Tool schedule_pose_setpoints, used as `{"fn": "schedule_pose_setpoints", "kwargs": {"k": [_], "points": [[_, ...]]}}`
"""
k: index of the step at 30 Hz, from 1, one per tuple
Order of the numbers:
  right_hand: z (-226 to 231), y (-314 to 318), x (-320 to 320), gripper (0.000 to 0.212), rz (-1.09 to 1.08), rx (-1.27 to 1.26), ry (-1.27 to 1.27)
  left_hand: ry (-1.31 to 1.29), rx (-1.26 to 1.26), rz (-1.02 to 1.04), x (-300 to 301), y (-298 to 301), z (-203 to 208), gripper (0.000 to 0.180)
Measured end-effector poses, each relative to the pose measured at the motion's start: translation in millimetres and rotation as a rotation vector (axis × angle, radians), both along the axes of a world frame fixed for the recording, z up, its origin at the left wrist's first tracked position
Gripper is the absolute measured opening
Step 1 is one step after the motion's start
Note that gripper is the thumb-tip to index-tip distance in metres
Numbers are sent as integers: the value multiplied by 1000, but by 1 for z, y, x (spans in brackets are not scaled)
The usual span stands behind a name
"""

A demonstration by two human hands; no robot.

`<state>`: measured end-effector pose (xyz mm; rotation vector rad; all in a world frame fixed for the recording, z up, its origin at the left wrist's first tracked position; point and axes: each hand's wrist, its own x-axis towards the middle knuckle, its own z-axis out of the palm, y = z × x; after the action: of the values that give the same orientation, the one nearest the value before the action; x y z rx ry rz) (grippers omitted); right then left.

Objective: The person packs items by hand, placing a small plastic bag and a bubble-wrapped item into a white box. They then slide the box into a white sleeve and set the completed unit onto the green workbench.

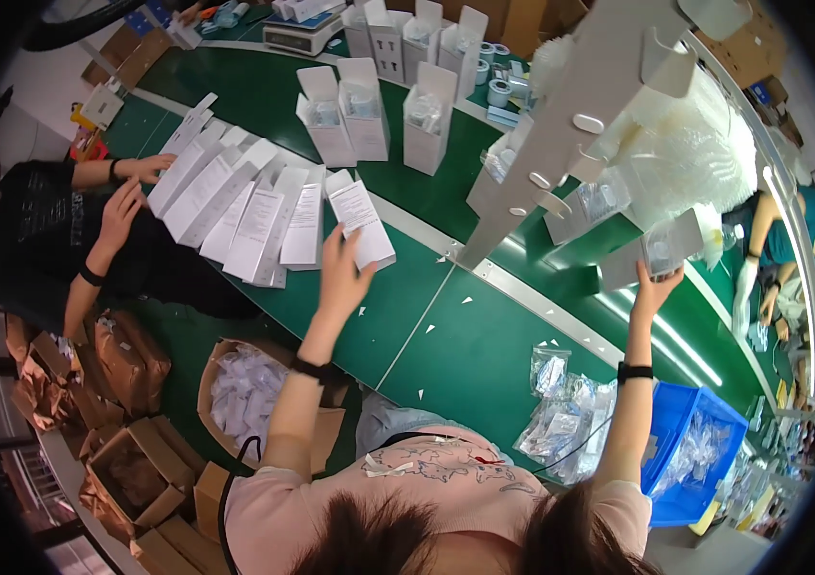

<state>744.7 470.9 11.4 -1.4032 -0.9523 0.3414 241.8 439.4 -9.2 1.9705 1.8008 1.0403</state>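
Note:
My left hand [343, 271] reaches forward over the green conveyor table [446, 355] and grips the near end of a flat white folded carton [361, 222]. That carton lies at the right end of an overlapping row of flat cartons [244, 216]. My right hand [655, 290] is raised at the right and holds an open white box [655, 251] from below. A clear bagged part shows inside the box. More open boxes [585, 206] stand just left of it.
Upright open white boxes [364, 120] stand mid-table, and a tall carton stack [570, 115] leans at the right. Clear bags [561, 412] and a blue crate [690, 450] lie near my right side. A co-worker's hands [129, 192] handle cartons at the left. Cardboard boxes [129, 460] sit on the floor.

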Motion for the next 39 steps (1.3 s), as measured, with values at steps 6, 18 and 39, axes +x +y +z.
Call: {"fn": "schedule_pose_setpoints", "kwargs": {"k": [6, 18, 39], "points": [[-46, 53, -7, 91, 31, -5, -80, 437, -294, 89, 42, 34, -16, 51], [-26, -103, -140, 53, 504, -411, -166, 222, -167, -426, 51, -145, 3, 43], [14, -180, -209, 73, 780, -580, 1044, 561, -241, 43, -25, 26, -37, 49]]}}
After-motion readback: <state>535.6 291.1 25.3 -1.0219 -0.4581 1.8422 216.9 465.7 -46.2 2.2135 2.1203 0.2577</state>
